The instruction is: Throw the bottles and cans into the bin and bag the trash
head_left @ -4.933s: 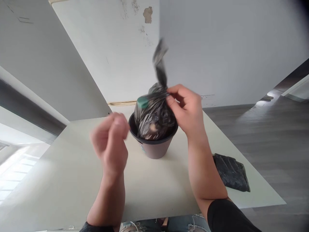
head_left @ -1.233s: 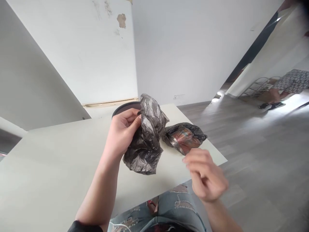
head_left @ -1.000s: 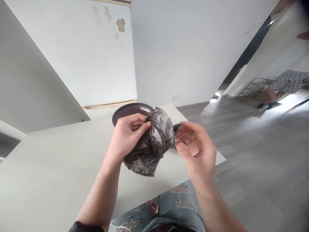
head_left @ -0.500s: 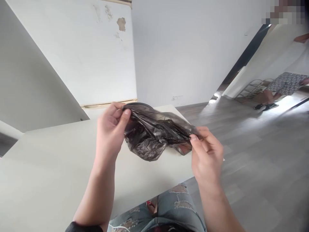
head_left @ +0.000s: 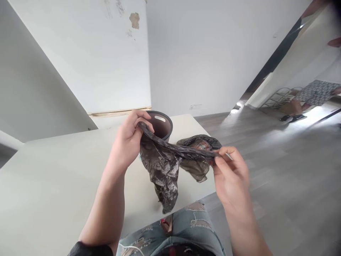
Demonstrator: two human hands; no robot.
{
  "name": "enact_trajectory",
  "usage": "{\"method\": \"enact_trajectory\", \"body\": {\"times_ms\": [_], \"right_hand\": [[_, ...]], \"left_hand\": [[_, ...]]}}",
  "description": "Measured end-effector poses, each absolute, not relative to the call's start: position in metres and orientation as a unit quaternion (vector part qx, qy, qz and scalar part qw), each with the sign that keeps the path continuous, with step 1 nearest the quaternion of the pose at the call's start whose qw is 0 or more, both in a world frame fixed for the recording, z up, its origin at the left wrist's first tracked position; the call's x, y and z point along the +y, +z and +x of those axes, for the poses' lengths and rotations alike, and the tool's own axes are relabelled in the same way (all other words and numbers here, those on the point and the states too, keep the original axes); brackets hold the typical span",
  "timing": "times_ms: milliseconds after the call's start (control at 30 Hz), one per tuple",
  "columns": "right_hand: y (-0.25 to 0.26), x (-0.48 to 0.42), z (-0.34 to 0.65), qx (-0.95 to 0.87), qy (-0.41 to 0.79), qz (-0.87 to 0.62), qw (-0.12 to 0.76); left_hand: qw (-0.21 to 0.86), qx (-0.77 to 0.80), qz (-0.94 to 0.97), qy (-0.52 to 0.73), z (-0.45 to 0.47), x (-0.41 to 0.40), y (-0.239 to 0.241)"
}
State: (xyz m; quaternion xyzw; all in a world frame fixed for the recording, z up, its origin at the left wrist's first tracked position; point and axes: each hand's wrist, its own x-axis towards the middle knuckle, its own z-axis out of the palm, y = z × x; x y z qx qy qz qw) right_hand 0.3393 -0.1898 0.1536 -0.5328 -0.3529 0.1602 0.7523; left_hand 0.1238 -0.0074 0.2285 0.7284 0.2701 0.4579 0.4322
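Observation:
A thin black plastic bag [head_left: 163, 170] is stretched between my two hands, its edge bunched into a band and its crumpled body hanging over the table. My left hand [head_left: 130, 140] pinches one end of that edge, and my right hand [head_left: 230, 172] grips the other end. Just behind the bag stands a dark trash bin [head_left: 162, 124] with a cut-out handle hole near its rim. The bag and my left hand cover much of the bin. Something reddish shows through or behind the bag near my right hand; I cannot tell what.
The white table [head_left: 66, 185] spreads under my arms, its right edge close to my right hand. A white wall block [head_left: 117, 64] rises at the back. Beyond the grey floor [head_left: 279, 177], a person in patterned shorts [head_left: 317, 94] is at the far right, beside a wire rack [head_left: 277, 97].
The bag has come down and its edge is drawn tighter, with its body now hanging lower toward me. The bin behind it has come into view. Both hands keep their grip.

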Motion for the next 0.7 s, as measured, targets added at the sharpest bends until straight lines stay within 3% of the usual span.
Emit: {"method": "enact_trajectory", "body": {"times_ms": [267,467,567,700], "right_hand": [[0.189,-0.173,0.357,-0.350,0.058,-0.520,0.777],[0.191,-0.173,0.366,-0.409,-0.037,-0.550,0.727],[0.190,-0.173,0.359,-0.448,-0.013,-0.560,0.697],[0.198,-0.172,0.344,-0.463,0.115,-0.560,0.677]], "left_hand": [[0.443,0.263,0.736,0.439,0.124,-0.004,0.226],[0.317,0.307,0.726,0.527,0.121,-0.005,0.230],[0.340,0.251,0.768,0.482,0.125,-0.019,0.234],[0.345,0.173,0.852,0.354,0.141,-0.032,0.226]]}}
